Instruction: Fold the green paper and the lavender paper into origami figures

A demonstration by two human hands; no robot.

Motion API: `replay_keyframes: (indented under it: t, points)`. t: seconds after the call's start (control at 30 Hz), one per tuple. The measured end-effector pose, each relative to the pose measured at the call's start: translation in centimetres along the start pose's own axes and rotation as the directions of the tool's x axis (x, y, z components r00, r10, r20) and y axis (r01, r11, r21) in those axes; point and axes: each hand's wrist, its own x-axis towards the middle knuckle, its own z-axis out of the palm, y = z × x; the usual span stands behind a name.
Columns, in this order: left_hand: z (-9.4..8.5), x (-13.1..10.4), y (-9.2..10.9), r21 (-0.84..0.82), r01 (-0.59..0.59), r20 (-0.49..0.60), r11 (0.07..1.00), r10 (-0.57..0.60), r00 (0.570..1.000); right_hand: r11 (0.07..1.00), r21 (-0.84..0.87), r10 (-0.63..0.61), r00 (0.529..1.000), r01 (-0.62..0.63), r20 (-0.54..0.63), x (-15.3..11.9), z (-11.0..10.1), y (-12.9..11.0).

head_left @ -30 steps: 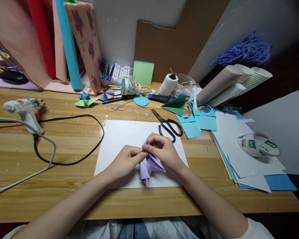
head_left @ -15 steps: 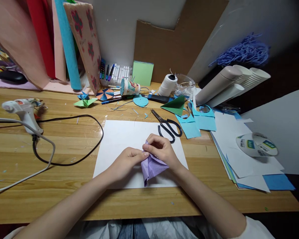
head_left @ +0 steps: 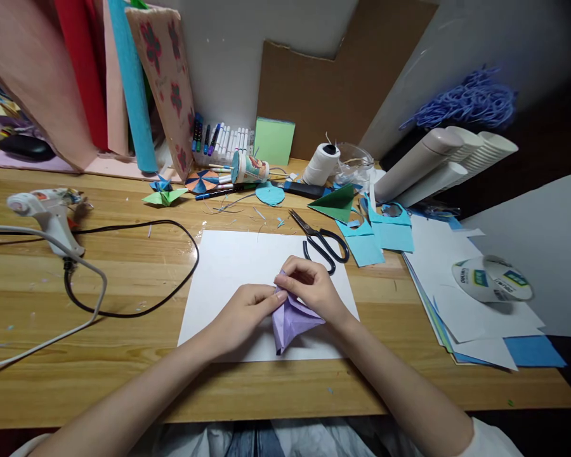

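Note:
A folded piece of purple paper (head_left: pixel 292 322) is held up over a white sheet (head_left: pixel 219 266) on the wooden table. My left hand (head_left: pixel 247 314) pinches its upper left part between thumb and fingers. At the top, my right hand (head_left: pixel 309 285) is closed on the same paper with thumb and forefinger, close to the left thumb. The paper's pointed folds hang below the fingers, and part of it is hidden behind them. Just beyond my right hand, black-handled scissors (head_left: pixel 321 241) lie across the white sheet's far edge.
To the left sits a white glue gun (head_left: pixel 47 219) with looping cables. Along the back are markers (head_left: pixel 228 139), a spool of white thread (head_left: pixel 321 164), a green folded paper (head_left: pixel 334 203) and cut blue paper (head_left: pixel 393 231). A tape roll (head_left: pixel 492 279) rests on stacked paper at right.
Both hands keep their pinch on the purple paper. Its hanging folds have turned slightly, and the fingers have shifted a little at the top. The whole view has moved slightly.

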Motion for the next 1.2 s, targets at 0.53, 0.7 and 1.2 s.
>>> replay_keyframes:
  t: [0.53,0.7,1.2]
  points:
    - [-0.7,-0.3,0.2,-0.11,0.012,0.014,0.994,-0.011,1.0,0.935,0.238,0.199,0.944,-0.263,0.262,0.1,-1.2,0.2]
    - [-0.8,-0.2,0.2,-0.076,0.002,0.015,0.997,0.0,1.0,0.967,0.176,0.149,0.967,-0.187,0.209,0.1,-1.2,0.1]
    - [-0.5,0.0,0.2,-0.014,0.008,-0.017,1.0,-0.008,1.0,0.999,-0.05,-0.02,1.0,0.02,0.003,-0.3,-0.7,0.0]
